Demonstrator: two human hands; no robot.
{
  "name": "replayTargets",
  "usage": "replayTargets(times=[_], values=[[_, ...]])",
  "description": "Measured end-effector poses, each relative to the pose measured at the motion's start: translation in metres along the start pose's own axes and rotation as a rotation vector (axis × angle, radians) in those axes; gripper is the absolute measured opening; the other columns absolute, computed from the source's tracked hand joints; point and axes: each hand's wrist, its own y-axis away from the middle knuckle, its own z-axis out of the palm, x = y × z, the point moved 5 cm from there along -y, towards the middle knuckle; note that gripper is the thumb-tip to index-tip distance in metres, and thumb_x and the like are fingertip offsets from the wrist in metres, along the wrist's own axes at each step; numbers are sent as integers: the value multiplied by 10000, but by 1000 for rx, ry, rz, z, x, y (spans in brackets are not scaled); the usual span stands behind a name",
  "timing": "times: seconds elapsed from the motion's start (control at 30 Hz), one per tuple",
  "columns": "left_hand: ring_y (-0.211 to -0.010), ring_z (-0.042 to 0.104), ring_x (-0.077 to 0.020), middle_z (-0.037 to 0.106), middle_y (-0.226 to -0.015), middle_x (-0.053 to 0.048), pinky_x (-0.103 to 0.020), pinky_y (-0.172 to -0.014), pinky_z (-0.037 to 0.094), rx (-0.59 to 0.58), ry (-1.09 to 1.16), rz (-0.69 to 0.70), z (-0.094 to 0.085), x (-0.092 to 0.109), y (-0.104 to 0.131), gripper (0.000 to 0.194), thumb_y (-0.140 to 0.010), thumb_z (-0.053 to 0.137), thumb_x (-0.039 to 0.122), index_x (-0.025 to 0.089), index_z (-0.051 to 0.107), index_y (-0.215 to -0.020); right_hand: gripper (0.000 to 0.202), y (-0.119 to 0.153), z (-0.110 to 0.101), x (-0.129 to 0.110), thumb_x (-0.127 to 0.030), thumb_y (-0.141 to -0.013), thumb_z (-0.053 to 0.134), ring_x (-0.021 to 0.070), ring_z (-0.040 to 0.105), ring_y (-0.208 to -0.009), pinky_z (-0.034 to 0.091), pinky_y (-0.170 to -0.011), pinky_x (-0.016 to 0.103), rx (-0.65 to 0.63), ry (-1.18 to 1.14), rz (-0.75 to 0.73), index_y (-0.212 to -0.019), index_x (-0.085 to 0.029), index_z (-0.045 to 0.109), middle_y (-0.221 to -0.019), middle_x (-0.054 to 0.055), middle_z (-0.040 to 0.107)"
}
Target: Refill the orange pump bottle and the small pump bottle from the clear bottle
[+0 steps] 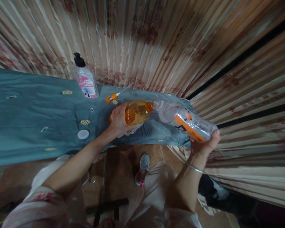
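the bottle of orange liquid is tipped on its side above the blue-grey cloth, its mouth touching the mouth of the clear bottle, which has an orange label and slants down to the right. the left hand has its fingers wrapped around the base end of the orange one, pressed together around the plastic. the right hand cups the clear bottle from below near its bottom end, thumb up along the side; the other fingers are hidden behind it, so how they lie cannot be told. a thin bangle sits on that wrist. on the cloth, just behind the bottles, lies a small orange pump nozzle with a tube. a white cap rests left of the left forearm. further back stands a pump bottle with a pink label, against the striped curtain.
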Motion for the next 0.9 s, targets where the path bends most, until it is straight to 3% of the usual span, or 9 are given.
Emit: replayTargets(times=[0.33,0.63,0.9], values=[[-1309,621,-411,632,-1390,-160,-624,-1156,454,1,38,4,0,1,0,974,-598,908,493,227,445,-1412,549,2,0,-2,-688,-682,657,136,443,-585,239,-398,211,28,5,13,-962,-215,678,-820,25,575],[-1310,608,-429,632,-1400,-200,-624,-1145,456,-13,-4,11,-1,-1,0,968,-593,900,418,160,448,-1410,527,1,1,2,-705,-689,652,121,457,-527,238,-351,195,-7,-6,11,-896,-221,694,-778,7,576],[-1343,588,-439,625,-1429,-170,-627,-1178,433,-32,14,-5,-2,-2,0,993,-567,905,351,201,445,-1434,547,2,1,6,-719,-724,611,130,457,-547,247,-385,205,5,-6,37,-943,-228,715,-786,13,596]])
